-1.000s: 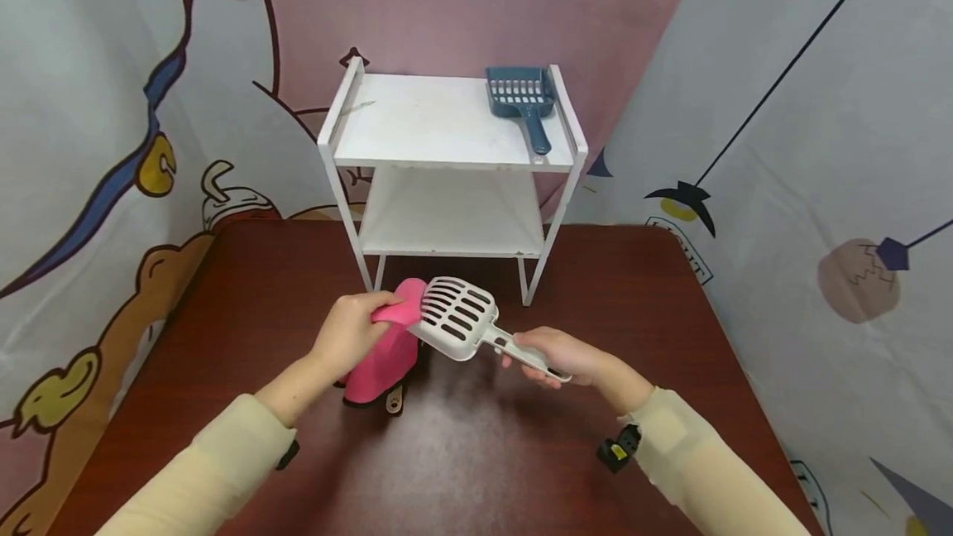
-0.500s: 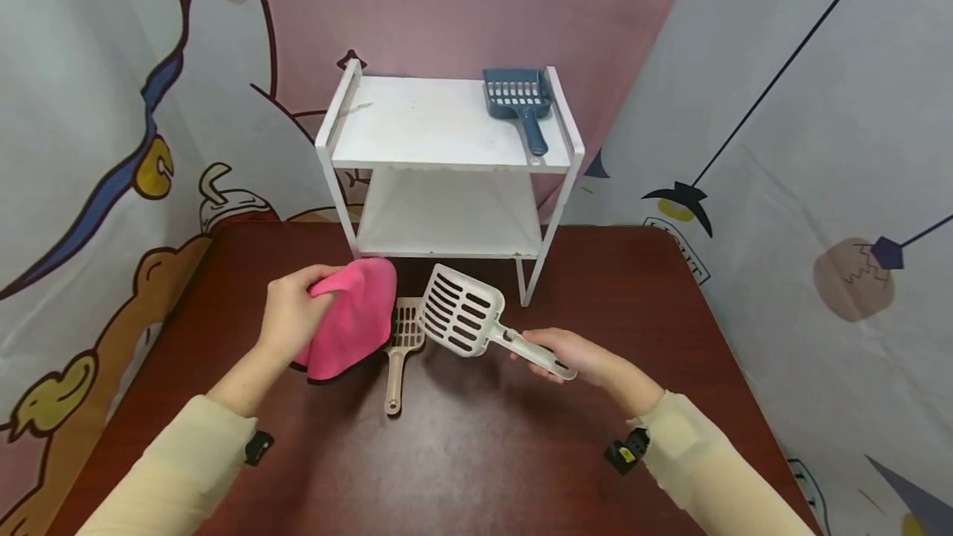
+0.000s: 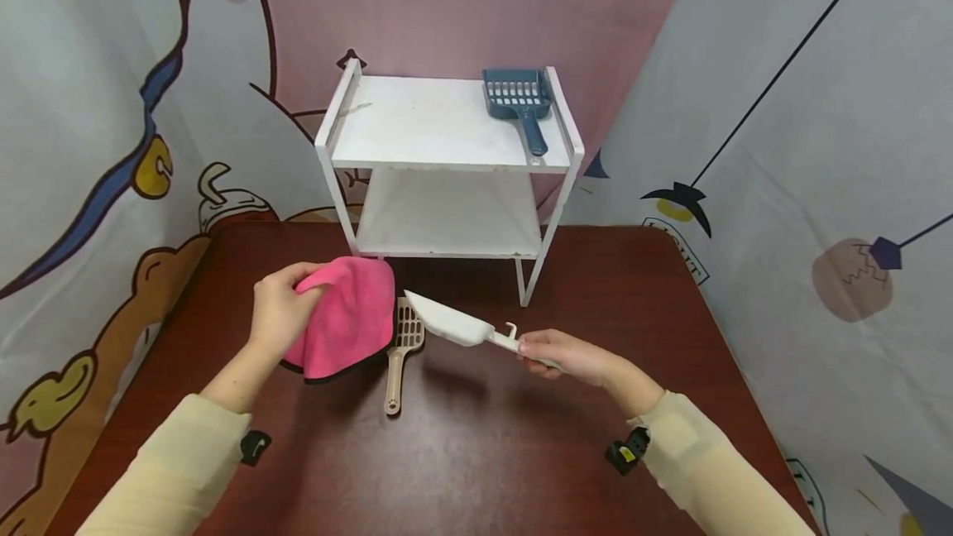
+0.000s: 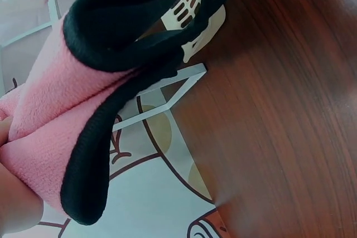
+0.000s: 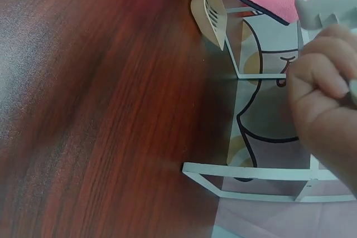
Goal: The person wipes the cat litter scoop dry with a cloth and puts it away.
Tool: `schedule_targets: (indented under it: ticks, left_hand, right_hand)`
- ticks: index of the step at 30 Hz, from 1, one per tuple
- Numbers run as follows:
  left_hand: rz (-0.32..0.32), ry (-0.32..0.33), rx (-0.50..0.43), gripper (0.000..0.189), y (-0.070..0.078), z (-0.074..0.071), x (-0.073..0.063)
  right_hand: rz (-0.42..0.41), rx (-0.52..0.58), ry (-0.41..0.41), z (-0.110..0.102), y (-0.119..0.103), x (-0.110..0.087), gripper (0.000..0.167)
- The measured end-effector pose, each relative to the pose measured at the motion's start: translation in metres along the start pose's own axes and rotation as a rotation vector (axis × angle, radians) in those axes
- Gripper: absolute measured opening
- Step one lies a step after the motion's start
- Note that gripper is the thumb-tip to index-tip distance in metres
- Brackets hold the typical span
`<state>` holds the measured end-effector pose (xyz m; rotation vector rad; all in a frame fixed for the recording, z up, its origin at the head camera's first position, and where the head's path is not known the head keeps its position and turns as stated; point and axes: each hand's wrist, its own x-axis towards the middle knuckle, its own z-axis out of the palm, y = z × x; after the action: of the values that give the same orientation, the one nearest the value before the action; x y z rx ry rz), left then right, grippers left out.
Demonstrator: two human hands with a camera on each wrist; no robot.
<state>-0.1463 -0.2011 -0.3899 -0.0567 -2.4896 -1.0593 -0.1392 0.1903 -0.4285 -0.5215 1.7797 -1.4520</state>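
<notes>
My left hand [image 3: 279, 314] pinches one edge of a pink cloth [image 3: 348, 317] with black trim, which hangs over the table's left-middle part. In the left wrist view the cloth [image 4: 50, 93] is folded over, and only part of the hand shows. My right hand [image 3: 572, 356] grips the handle of a white slotted litter scoop [image 3: 450, 323]. Held above the table, that scoop is turned nearly edge-on, so its slots are hidden in the head view. A beige litter scoop [image 3: 397, 370] lies on the table between the hands, close to the cloth's right edge.
Behind the hands stands a white two-tier shelf [image 3: 424, 131] on the dark red-brown table [image 3: 476, 453]. A blue litter scoop [image 3: 521, 102] rests on its top tier at the right. Printed wall coverings [image 3: 782, 106] border the table at the back and sides.
My left hand has drawn the pink cloth leftward, away from the white scoop, exposing the beige scoop. The white scoop has been rotated from slots-up to edge-on in my right hand.
</notes>
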Motion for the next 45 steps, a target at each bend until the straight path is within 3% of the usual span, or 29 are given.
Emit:
schedule_targets:
  ticks: [8, 15, 20, 30, 38, 45]
  left_hand:
    - [-0.036, 0.014, 0.003, 0.016, -0.002, -0.002, 0.002]
    - [-0.055, 0.003, 0.003, 0.019, -0.004, -0.007, 0.001]
    - [-0.059, -0.003, 0.019, 0.019, -0.005, -0.016, 0.002]
    - [-0.097, 0.018, 0.012, 0.021, -0.009, -0.027, 0.004]
    - [-0.137, 0.021, 0.004, 0.021, -0.015, -0.028, 0.0]
    - [-0.147, 0.004, -0.004, 0.022, -0.018, -0.027, -0.002]
  right_hand:
    - [-0.118, 0.083, -0.128, 0.004, 0.002, 0.0, 0.022]
    - [-0.149, 0.137, -0.107, 0.004, -0.008, 0.002, 0.01]
    - [-0.168, 0.135, -0.083, -0.001, -0.026, 0.001, 0.008]
    - [-0.205, 0.115, -0.133, -0.008, -0.067, -0.004, 0.016]
    - [-0.22, 0.088, -0.129, -0.017, -0.106, -0.004, 0.022]
    - [-0.282, 0.168, -0.095, -0.024, -0.135, 0.003, 0.029]
